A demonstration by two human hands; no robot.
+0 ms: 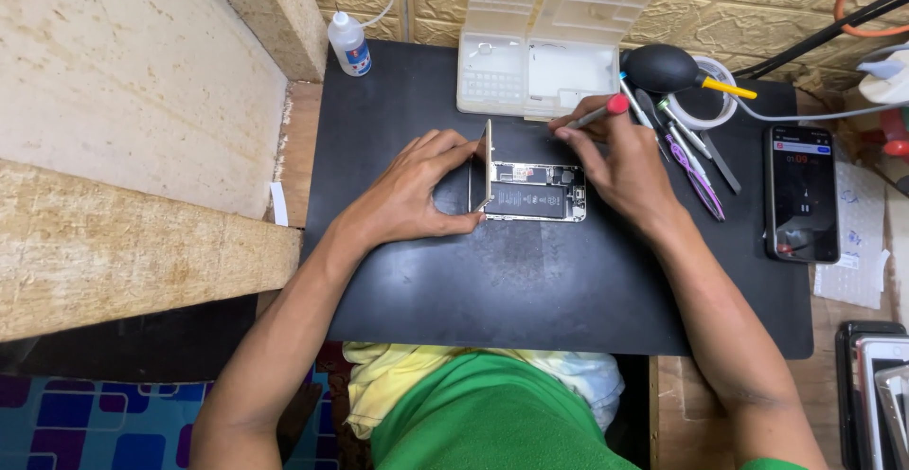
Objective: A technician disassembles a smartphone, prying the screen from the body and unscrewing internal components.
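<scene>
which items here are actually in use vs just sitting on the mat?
In use:
- left hand propping the lifted screen panel upright
- opened phone body
- right hand holding the red-capped tool

Lying about:
- clear parts box
- dust blower
- spare tools
- second phone
- small bottle
- tape roll

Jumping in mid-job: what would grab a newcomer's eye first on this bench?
At the centre of the black rectangular mat lies an opened smartphone body, its dark battery exposed. The left hand props its gold-edged screen panel upright, while the right hand works a red-capped screwdriver at its top edge. Behind stands a clear plastic parts box, lid open.
</scene>
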